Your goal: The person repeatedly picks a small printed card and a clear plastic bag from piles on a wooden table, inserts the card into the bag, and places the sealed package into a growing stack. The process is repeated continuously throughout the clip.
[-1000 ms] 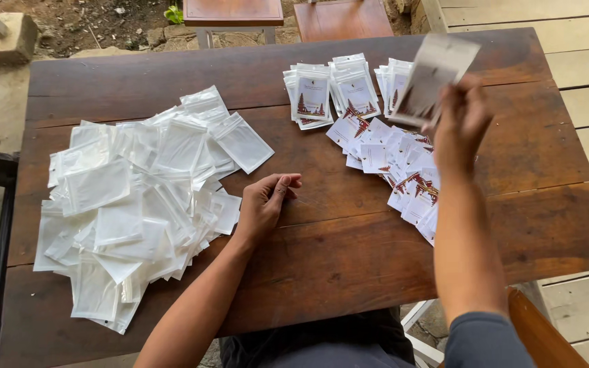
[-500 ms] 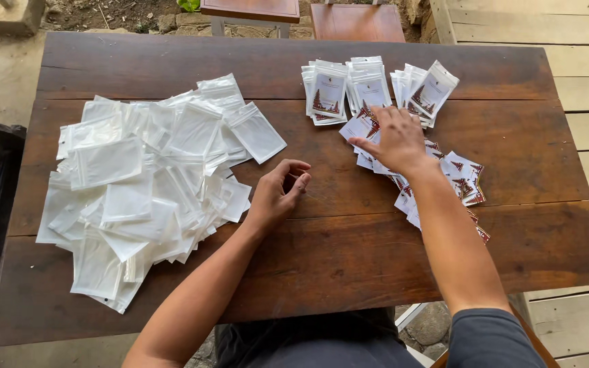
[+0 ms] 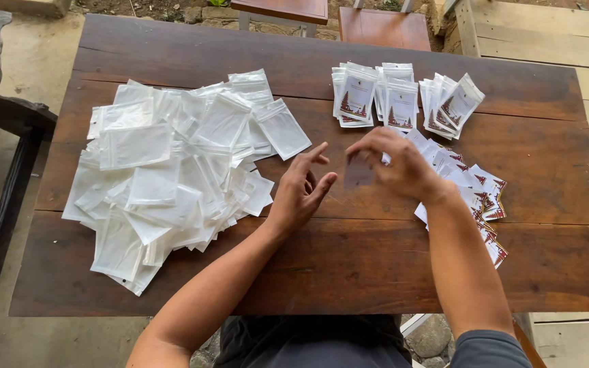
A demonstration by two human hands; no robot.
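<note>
My right hand (image 3: 395, 165) pinches a small printed card (image 3: 359, 172), blurred with motion, above the middle of the wooden table (image 3: 349, 266). My left hand (image 3: 303, 189) is just left of it, palm up, fingers spread, holding nothing. A big heap of clear zip bags (image 3: 172, 163) lies to the left. A spread of loose printed cards (image 3: 475, 194) lies under and right of my right forearm. Three stacks of filled bags (image 3: 403, 99) stand along the far edge.
A dark bench (image 3: 8, 170) runs along the left side of the table. Two reddish wooden seats (image 3: 383, 24) stand beyond the far edge. Pale wooden planks (image 3: 581, 41) lie to the right.
My right hand has lifted a card off the loose spread and carried it left toward my left hand, which has opened and turned palm up.
</note>
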